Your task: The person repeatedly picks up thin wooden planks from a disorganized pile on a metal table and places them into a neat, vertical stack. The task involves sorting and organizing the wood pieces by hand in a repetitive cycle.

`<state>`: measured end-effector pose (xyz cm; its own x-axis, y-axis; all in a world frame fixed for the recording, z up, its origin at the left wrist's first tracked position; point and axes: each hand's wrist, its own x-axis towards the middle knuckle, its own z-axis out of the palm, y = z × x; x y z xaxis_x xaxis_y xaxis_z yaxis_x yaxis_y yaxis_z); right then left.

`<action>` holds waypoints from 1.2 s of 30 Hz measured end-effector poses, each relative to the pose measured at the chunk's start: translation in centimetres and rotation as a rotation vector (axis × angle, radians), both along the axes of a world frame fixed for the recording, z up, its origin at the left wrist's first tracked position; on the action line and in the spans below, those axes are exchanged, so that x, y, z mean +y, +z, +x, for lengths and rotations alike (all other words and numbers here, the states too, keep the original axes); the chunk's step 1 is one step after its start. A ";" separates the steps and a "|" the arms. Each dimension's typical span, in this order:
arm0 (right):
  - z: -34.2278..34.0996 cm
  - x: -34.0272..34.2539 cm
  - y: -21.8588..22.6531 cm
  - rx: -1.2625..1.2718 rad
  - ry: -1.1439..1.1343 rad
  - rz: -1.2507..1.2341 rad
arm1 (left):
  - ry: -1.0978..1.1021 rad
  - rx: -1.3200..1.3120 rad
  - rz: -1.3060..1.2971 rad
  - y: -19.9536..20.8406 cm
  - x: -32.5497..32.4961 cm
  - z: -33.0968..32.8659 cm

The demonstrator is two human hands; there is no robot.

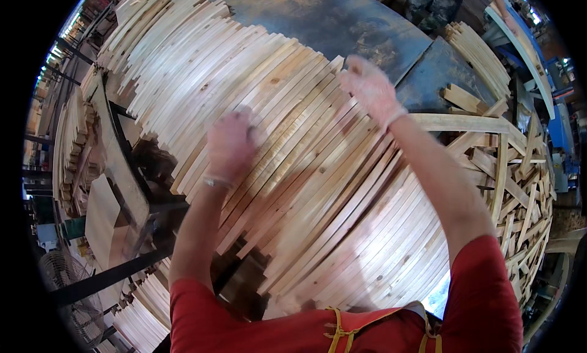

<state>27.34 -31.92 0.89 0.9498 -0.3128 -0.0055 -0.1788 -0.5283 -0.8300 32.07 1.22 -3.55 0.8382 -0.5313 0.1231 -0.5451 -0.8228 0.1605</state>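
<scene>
Many long, pale wooden strips [287, 127] lie side by side in a wide slanting row on a table beneath my arms. My left hand [232, 144] is over the middle of the row, its fingers bent down toward the strips and smeared by motion. Farther right, my right hand [372, 91] is curled at the far end of a wooden strip [337, 64], whose tip shows beside the fingers. Both hands seem to wear thin, pale gloves with a band at the wrist. Nearer me, more strips [391, 243] lie close together under a bright glare.
A worn blue-grey metal tabletop [342, 23] stretches beyond the row. At right is a tangled heap of wood offcuts [513, 176], with a stack of strips [480, 56] behind it. A dark metal frame [119, 145] and a fan [70, 292] stand at left. A person's camouflage-clad legs [433, 4] show at the back.
</scene>
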 end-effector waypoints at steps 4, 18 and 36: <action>8.3 -3.3 -3.5 0.269 -0.082 0.027 | -0.101 0.010 0.047 0.8 0.1 -3.5; -18.5 -8.9 5.7 -0.089 -0.142 0.330 | -0.023 0.221 -0.134 12.0 -2.5 -10.0; -66.0 -8.0 -8.7 0.716 -0.651 0.288 | 0.112 0.255 0.626 6.3 -9.9 -30.5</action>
